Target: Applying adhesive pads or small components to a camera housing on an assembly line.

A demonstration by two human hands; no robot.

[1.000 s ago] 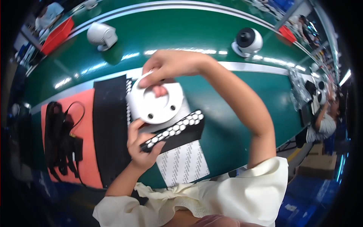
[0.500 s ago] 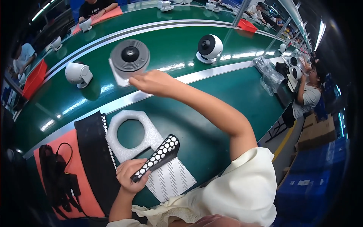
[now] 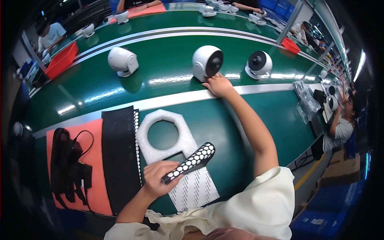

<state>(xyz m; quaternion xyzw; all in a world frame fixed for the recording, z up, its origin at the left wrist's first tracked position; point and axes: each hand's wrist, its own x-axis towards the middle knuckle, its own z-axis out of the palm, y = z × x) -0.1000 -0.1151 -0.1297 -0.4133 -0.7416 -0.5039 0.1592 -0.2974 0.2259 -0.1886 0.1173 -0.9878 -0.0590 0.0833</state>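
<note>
My left hand (image 3: 157, 178) grips a curled black strip (image 3: 192, 161) with rows of white round pads on its face. My right hand (image 3: 219, 85) reaches to the far side and closes its fingers on the lower front edge of a white ball-shaped device (image 3: 200, 63), which has a dark round front and stands on the green conveyor belt (image 3: 164, 72). Below the strip in my left hand lies a white printed sheet (image 3: 196, 191). Beside it is a white foam piece (image 3: 146, 140) with a large round hole.
Two similar white devices (image 3: 120, 60) (image 3: 260, 64) stand on the belt, left and right. Black sheets (image 3: 118, 160) and an orange mat (image 3: 100, 140) with black cables and adapters (image 3: 72, 168) lie at left. Clear plastic bags (image 3: 306, 102) lie at right, near a co-worker (image 3: 340, 124).
My right hand has lowered the white device onto the belt and turned it, its dark front now facing right. The whole view has shifted. My left hand keeps the dotted strip.
</note>
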